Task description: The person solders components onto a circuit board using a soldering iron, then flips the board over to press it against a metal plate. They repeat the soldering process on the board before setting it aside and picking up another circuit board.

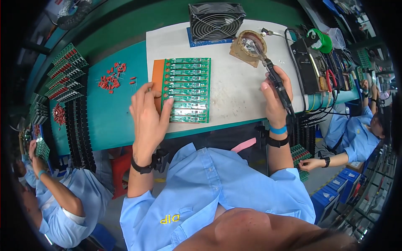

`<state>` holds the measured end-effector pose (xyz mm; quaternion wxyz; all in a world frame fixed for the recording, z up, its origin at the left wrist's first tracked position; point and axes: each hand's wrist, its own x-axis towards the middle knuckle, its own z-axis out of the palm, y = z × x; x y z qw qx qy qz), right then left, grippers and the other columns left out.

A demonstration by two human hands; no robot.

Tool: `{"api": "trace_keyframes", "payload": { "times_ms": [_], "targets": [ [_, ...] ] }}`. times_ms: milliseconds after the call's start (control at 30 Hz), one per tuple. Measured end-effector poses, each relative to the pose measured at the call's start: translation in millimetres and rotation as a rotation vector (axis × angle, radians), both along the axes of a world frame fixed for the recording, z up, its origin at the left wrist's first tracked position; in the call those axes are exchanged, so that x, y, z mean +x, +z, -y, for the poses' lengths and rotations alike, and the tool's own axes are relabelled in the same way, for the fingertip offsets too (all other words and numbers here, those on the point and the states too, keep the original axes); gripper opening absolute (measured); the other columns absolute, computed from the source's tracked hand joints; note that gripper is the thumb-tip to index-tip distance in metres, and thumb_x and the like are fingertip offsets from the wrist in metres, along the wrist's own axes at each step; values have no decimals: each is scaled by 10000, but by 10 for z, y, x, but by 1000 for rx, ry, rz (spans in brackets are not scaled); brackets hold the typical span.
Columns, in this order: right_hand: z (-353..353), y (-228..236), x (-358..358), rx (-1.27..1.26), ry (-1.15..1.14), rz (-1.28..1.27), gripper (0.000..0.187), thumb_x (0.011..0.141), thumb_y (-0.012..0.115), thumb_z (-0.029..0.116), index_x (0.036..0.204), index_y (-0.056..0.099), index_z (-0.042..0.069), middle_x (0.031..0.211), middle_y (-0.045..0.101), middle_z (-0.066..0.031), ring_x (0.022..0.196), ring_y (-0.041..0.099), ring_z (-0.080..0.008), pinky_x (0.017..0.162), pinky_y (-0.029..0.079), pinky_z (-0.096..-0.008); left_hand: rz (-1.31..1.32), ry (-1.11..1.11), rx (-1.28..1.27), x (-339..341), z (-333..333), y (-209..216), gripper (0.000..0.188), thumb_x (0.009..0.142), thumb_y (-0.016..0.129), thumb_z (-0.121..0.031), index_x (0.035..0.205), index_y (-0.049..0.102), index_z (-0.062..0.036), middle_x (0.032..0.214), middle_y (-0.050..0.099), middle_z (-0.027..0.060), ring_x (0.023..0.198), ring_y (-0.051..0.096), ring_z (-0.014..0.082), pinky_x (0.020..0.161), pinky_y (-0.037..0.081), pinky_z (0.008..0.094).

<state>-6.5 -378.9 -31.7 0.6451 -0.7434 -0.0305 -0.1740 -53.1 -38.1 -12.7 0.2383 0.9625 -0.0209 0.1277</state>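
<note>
A green circuit board panel with several parallel strips lies on the white work sheet, with an orange backing showing along its left side. My left hand grips the lower left edge, thumb on the board and fingers curled by the backing. In my right hand is a soldering iron, held like a pen. Its tip reaches into a round, crusted pot with silvery metal bits inside; whether it touches them I cannot tell.
Behind the board stands a black fan. Loose red components lie on the green mat to the left, near stacked boards. At right sit a black soldering station, a green spool and cables. Co-workers sit on both sides.
</note>
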Motion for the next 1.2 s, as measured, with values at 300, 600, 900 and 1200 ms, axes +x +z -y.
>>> {"api": "trace_keyframes", "payload": {
  "times_ms": [300,600,900,1200],
  "targets": [
    [5,-54,-11,20,91,48,559,945,735,-2,1468,540,-21,1207,653,-101,959,619,-105,852,536,-252,-195,117,15,127,11,168,318,918,813,-281,1069,677,-36,1327,583,127,1230,492,325,1003,334,461],
    [87,-99,-34,-18,74,30,543,947,745,9,1456,557,-15,1206,657,-104,989,618,-107,862,528,-247,-388,62,-998,72,-181,336,189,1091,638,-243,1080,565,-69,968,645,42,797,618,137,687,490,299],
    [9,-20,-68,-14,68,38,457,1009,705,82,1436,574,-15,1164,675,-97,964,624,-112,868,522,-256,105,103,-1339,1449,-682,356,370,1120,599,-304,1336,549,-8,1281,645,146,1186,657,226,963,602,429],
    [86,-251,111,503,15,38,443,1092,637,215,1458,472,26,1048,643,-69,923,601,-154,841,504,-282,96,159,-827,800,-1006,482,465,1089,637,-237,1460,515,15,1390,629,173,1302,602,282,1080,515,463]
  ]
}}
